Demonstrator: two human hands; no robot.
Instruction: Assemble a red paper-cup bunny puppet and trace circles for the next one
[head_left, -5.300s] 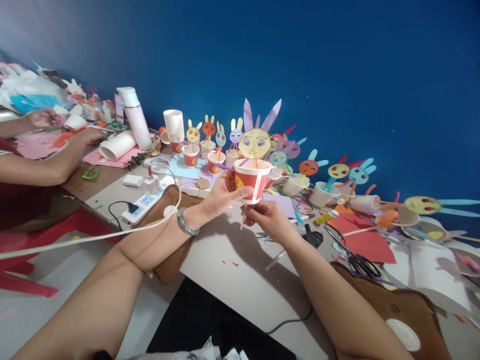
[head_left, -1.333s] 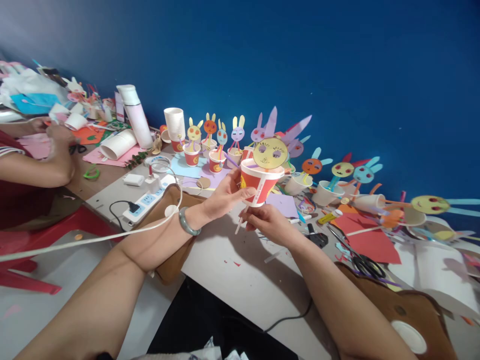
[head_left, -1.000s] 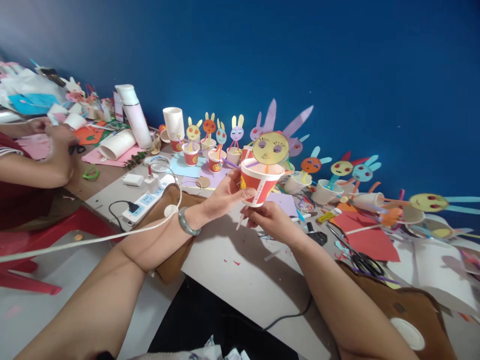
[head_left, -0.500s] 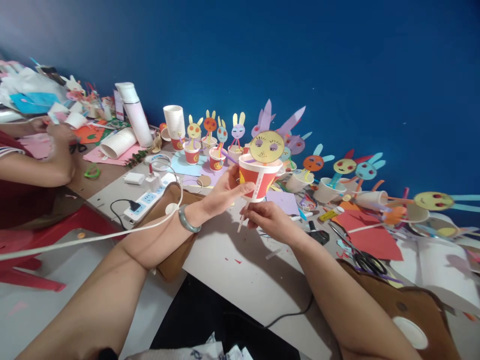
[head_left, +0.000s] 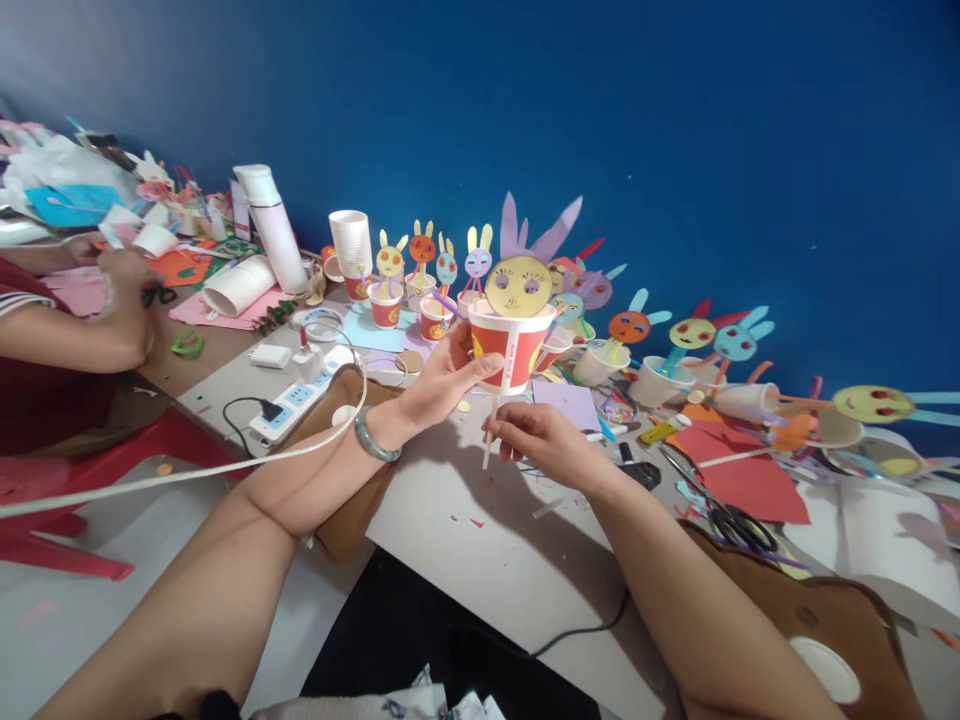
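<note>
A red and white paper cup [head_left: 529, 350] is held up over the table by my left hand [head_left: 454, 375], whose fingers wrap round its left side with the thumb across the front. Above its rim stands a round yellow paper face [head_left: 519, 287] with long purple ears [head_left: 556, 228]. A white strip [head_left: 508, 362] with small red print runs down the cup's front and past its base. My right hand [head_left: 529, 435] pinches the lower end of this strip, just below the cup.
Paper cups with rabbit faces [head_left: 660, 380] line the blue wall. Scissors [head_left: 739, 525] and red paper [head_left: 742, 470] lie at the right. A power strip [head_left: 300, 400], its cable and a white bottle [head_left: 274, 230] are on the left, beyond them a person's arms [head_left: 112, 310].
The cup has moved slightly left and turned more upright, so the face and its purple ears have shifted left too. My right hand still pinches the strip.
</note>
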